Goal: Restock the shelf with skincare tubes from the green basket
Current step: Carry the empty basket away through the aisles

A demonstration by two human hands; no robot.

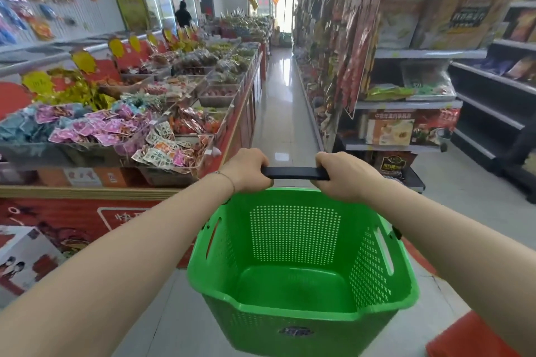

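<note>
Both arms reached straight forward. The left hand (pixel 248 171) and right hand (pixel 342 177) curled around the black handle (pixel 295 173). The basket (pixel 301 316) hung below.

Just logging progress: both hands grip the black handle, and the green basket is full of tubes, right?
Not quite. The head view shows the basket empty: its bare green floor is visible, with nothing inside. The left hand and right hand do both grip the handle.
</note>
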